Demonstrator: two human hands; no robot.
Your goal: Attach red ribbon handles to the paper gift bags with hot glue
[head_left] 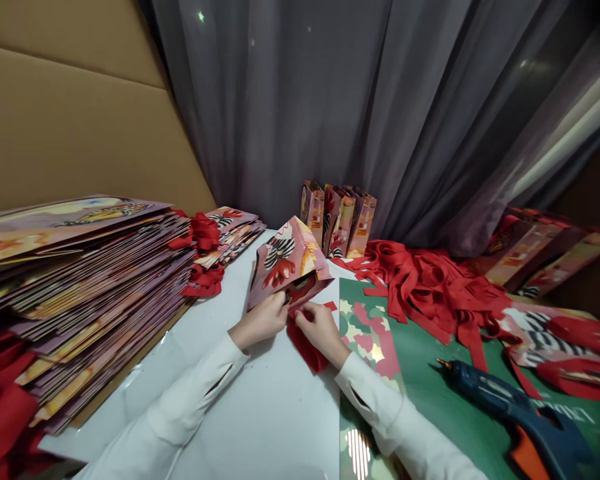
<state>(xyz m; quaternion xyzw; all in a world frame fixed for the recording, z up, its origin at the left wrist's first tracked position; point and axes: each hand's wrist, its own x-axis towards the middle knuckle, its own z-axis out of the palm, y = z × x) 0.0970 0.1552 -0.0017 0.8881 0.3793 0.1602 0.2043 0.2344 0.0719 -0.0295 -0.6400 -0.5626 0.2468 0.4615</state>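
At centre frame, we are gripping a printed gift bag (pixel 287 263) with our left hand (pixel 265 319) closed while our right hand (pixel 319 325) is pinching its red ribbon handle (pixel 307 347) on the white bench (pixel 260 407).

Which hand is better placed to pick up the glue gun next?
Right. The right hand lies on the same side as the glue gun, which rests on the green sheet; the left hand grips the paper bag.

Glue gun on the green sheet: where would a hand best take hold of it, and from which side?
Probably by the handle at its lower right end, coming from the right. The glue gun lies flat on the green sheet with its metal nozzle pointing up-left toward the red ribbons, so the handle end keeps fingers off the tip. The right hand is nearest.
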